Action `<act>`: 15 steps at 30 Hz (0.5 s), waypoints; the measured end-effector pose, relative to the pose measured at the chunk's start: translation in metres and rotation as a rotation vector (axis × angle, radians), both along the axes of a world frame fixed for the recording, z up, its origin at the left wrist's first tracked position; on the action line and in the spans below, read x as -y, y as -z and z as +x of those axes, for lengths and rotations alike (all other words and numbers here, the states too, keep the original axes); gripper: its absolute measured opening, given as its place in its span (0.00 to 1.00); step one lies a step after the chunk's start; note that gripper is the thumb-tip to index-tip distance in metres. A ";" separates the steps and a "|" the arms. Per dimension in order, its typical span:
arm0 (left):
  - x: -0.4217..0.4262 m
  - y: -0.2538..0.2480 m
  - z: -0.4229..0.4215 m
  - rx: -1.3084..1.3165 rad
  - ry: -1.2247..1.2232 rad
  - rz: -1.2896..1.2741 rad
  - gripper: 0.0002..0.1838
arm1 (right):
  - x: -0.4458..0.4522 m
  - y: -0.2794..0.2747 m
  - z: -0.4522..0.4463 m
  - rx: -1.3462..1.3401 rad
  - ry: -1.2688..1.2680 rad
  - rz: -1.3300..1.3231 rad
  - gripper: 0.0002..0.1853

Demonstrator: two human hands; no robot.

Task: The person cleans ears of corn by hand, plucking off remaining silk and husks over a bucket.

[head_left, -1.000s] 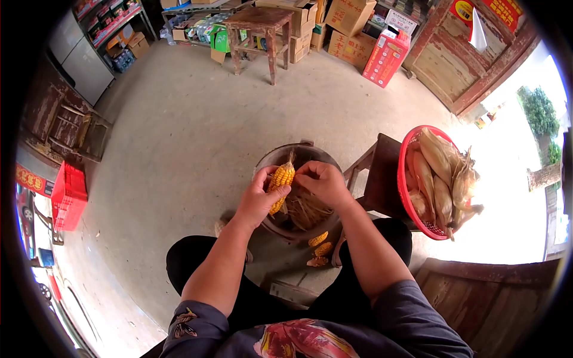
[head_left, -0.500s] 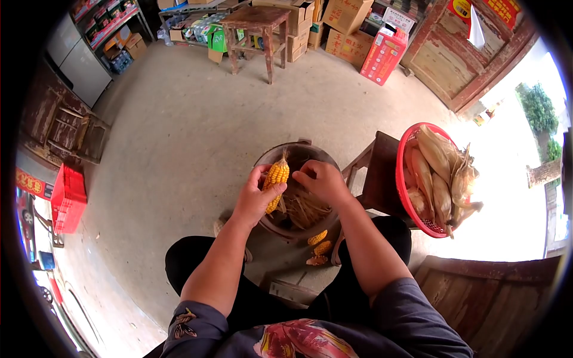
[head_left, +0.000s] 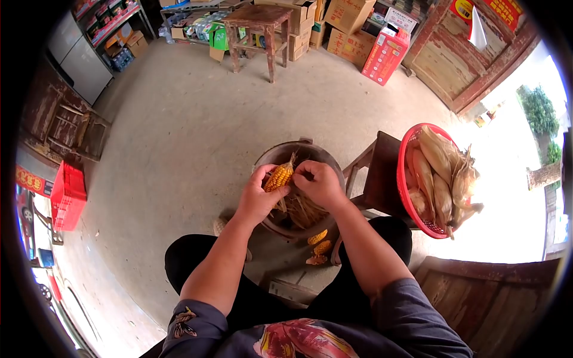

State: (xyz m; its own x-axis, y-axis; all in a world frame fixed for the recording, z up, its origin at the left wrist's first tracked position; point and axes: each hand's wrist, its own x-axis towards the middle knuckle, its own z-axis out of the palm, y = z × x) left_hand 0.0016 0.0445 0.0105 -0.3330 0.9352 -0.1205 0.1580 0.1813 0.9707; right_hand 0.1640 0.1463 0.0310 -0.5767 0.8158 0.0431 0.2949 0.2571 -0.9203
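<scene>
My left hand (head_left: 261, 194) is wrapped round a yellow corn cob (head_left: 279, 177) with its husk off and some silk at the tip. Close against the cob's right side, my right hand (head_left: 318, 182) has its fingers pinched together; what they hold, if anything, is too small to make out. Both hands are over a round dark bucket (head_left: 270, 225), inside which lie stripped husks (head_left: 303, 210). On the floor below the bucket are bare corn cobs (head_left: 321, 247) between my feet.
A red basket (head_left: 408, 207) of unhusked corn (head_left: 440, 156) stands on a wooden stool (head_left: 382, 173) to the right. A wooden chair back (head_left: 486, 292) is at lower right. Farther off are another stool (head_left: 258, 19), cardboard boxes (head_left: 352, 45) and a red crate (head_left: 67, 197).
The corn cob has tilted to the right, its tip now nearer my right hand. My right hand's fingers have moved slightly left and curled in closer to the cob.
</scene>
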 end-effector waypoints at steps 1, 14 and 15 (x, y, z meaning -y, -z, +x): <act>0.000 -0.001 0.000 0.000 0.000 0.000 0.31 | -0.001 0.003 0.000 0.007 0.004 0.025 0.08; 0.003 -0.012 -0.004 0.712 0.020 0.030 0.22 | -0.007 0.024 0.001 -0.089 0.069 0.023 0.09; 0.004 -0.013 -0.006 0.763 0.039 0.009 0.22 | -0.009 0.006 0.002 0.111 0.029 -0.073 0.09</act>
